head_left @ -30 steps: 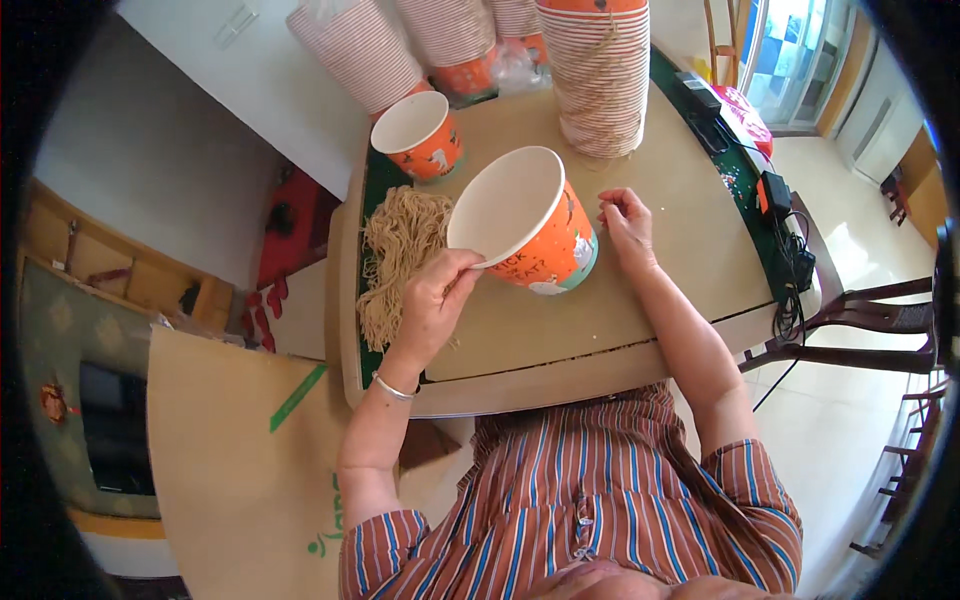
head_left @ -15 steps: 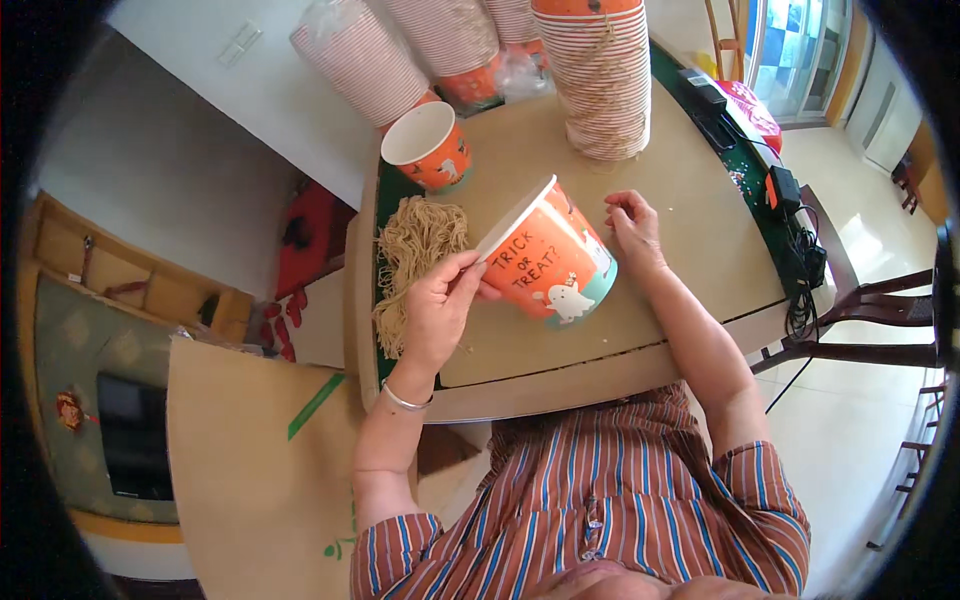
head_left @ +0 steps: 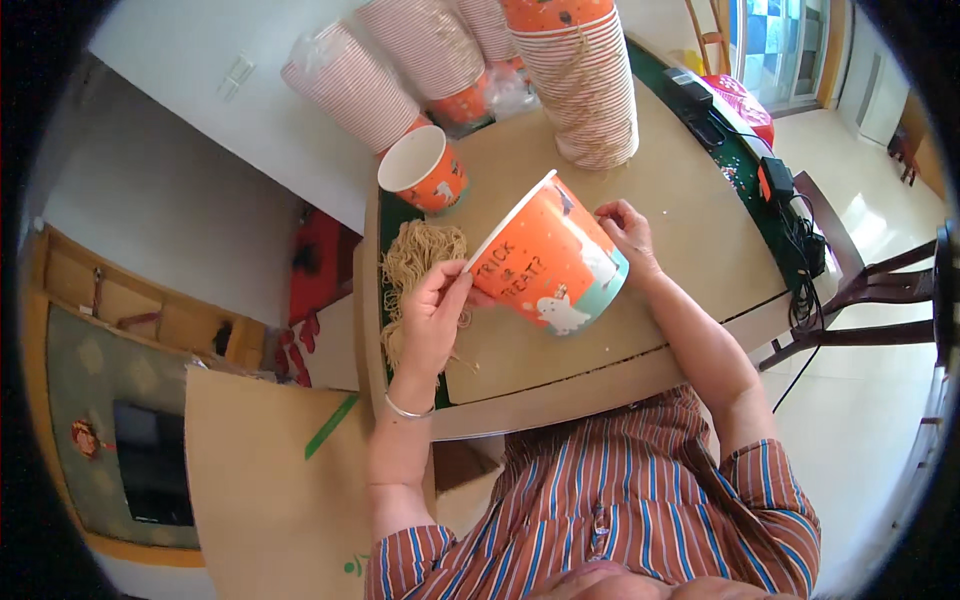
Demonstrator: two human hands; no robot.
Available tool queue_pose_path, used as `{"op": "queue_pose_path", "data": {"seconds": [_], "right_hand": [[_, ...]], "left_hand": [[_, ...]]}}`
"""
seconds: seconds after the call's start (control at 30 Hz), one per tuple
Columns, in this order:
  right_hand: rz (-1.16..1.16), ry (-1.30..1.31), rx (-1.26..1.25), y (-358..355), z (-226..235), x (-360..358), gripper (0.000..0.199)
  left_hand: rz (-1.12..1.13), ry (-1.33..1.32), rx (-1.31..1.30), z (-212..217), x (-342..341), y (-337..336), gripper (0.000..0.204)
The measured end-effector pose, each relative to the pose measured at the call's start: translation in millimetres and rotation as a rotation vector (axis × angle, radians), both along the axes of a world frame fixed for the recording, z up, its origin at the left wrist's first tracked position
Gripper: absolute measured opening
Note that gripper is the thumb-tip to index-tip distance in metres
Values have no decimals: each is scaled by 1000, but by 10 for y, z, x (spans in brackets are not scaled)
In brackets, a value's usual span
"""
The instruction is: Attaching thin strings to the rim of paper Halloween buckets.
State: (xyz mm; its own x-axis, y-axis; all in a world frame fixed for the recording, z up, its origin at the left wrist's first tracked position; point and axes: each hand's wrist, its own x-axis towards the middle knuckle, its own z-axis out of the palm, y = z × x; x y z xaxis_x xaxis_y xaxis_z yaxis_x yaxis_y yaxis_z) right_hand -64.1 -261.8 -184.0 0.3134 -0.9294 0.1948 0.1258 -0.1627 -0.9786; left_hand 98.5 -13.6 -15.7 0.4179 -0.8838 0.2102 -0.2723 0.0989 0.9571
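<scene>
My left hand (head_left: 438, 305) pinches the rim of an orange paper bucket (head_left: 552, 268) with a teal base, white ghosts and dark lettering. The bucket is tipped on its side above the table, its mouth toward the upper left. Close to the bucket's right side is my right hand (head_left: 632, 240), fingers curled and thumb pressed in; whatever they may hold is too small to make out. A bundle of beige cord (head_left: 425, 260) lies on the table beyond my left hand. Behind it, a second orange paper bucket (head_left: 413, 160) stands upright with its white inside showing.
A tall stack of nested paper buckets (head_left: 580, 95) stands at the far side, cords hanging along it. More stacks (head_left: 350, 85), partly in clear plastic, lean by the wall. Black adapters and cables (head_left: 795, 225) lie along the right edge. A cardboard sheet (head_left: 270, 470) is at lower left.
My right hand has come closer to the bucket's side. The bucket has turned slightly in my left hand, and the whole view has shifted a little.
</scene>
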Motion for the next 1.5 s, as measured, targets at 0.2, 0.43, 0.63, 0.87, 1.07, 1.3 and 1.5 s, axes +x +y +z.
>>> {"op": "queue_pose_path", "data": {"seconds": [0.2, 0.43, 0.63, 0.87, 1.07, 1.3, 1.5], "right_hand": [[-1, 45, -45, -4, -45, -1, 17], [6, 12, -20, -41, -161, 44, 18], [17, 35, -35, -58, -155, 44, 16], [14, -5, -48, -29, -135, 37, 16], [93, -25, 36, 87, 124, -47, 16], [379, -302, 47, 295, 749, -264, 29], [473, -289, 31, 332, 740, -276, 30]], "left_hand": [[-112, 105, -104, -148, 98, -4, 15], [-195, 207, -129, -200, 172, -30, 14], [-223, 243, -152, -183, 155, -51, 14], [-224, 289, -158, -177, 96, -67, 12], [-242, 351, -144, -258, 179, -49, 12], [-239, 302, -122, -355, 263, -43, 16], [-249, 285, -101, -415, 286, -54, 17]]}}
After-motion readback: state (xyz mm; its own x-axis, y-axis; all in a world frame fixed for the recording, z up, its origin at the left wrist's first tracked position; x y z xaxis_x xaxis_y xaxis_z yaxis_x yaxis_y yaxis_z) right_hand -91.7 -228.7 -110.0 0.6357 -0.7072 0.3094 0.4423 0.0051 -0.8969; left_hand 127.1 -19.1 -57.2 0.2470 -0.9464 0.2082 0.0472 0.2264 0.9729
